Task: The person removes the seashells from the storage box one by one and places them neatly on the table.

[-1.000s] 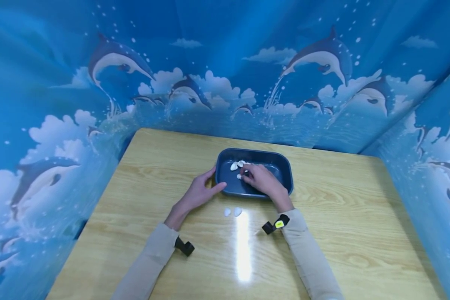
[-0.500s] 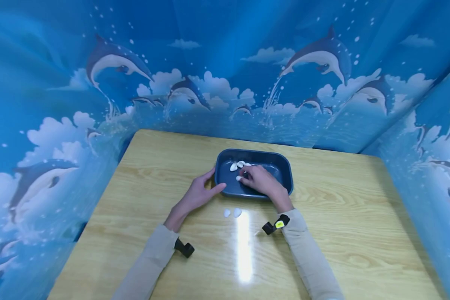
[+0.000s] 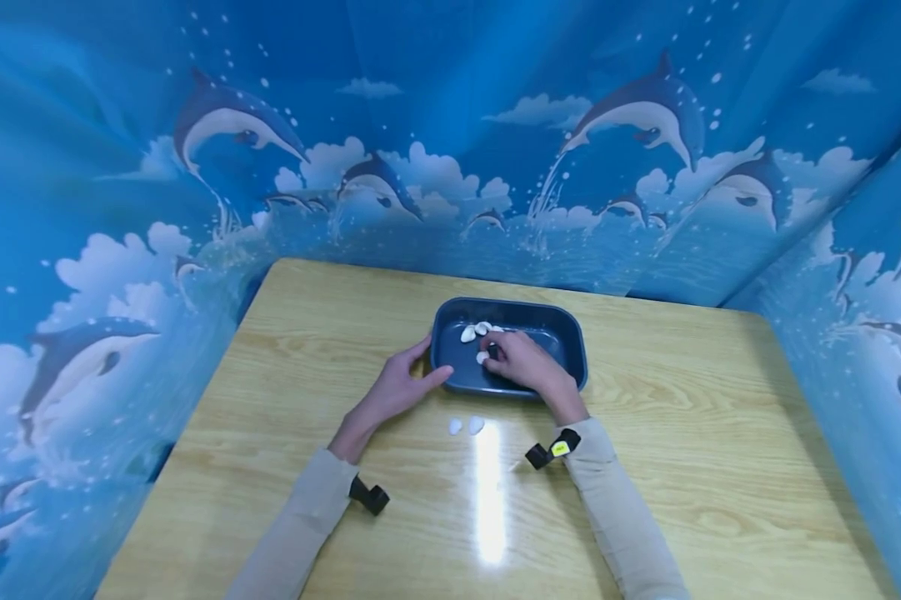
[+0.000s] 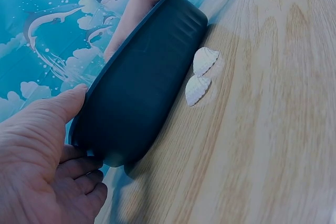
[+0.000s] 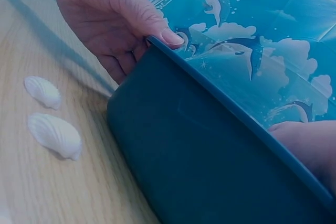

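A dark blue rectangular basin stands on the wooden table. My left hand holds its left end, the thumb over the rim and the other fingers along the outside, as the left wrist view shows too. Inside the basin my right hand pinches a small white seashell between thumb and fingers. Several white seashells lie near the far wall of the basin, some partly covered by that hand. Both wrist views have the basin's outer wall hiding its contents.
Two ribbed white seashells lie on the table just in front of the basin. A blue dolphin-print curtain hangs close behind the table and along its sides. Glare streaks the near tabletop.
The small seashell in my right fingers has shifted and turned slightly over the basin floor. My left hand and the basin have stayed put.
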A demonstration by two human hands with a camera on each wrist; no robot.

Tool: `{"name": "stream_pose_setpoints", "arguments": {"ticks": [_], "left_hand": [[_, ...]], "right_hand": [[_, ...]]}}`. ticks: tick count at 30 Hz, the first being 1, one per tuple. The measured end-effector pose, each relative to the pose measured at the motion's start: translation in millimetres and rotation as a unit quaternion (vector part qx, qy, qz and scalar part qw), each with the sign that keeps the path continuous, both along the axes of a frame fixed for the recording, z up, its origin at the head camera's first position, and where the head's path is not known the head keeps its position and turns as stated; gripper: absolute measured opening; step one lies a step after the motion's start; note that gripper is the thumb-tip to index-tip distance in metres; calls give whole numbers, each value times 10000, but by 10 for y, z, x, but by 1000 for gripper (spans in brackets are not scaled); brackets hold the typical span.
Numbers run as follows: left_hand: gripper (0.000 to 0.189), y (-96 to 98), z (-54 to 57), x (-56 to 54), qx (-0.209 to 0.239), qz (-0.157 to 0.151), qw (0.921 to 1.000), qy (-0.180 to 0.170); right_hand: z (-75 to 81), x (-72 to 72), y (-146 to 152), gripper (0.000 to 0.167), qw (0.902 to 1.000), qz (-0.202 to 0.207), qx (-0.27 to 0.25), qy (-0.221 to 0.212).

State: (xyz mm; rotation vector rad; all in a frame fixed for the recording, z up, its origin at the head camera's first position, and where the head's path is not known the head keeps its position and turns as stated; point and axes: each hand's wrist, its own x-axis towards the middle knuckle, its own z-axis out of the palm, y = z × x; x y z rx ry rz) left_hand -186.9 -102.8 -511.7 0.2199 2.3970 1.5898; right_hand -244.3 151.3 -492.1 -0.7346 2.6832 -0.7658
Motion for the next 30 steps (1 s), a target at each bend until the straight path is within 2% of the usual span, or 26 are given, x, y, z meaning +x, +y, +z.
{"name": "stream_pose_setpoints", "arguments": {"ticks": [11,21,30], "left_hand": [[79,0,-13,-7,-76,10,10000,18],[79,2,-15,-4,-49,-11,10000,50],[79,3,-19,-2,-65,-3,10000,-1]], "right_hand": [[-11,-11,1,22,9997,-190,128,-52],[-4,-12,7,20,9995,-187,80,-227],[-6,-15,8,20,9997,-161,62,-195]]}}
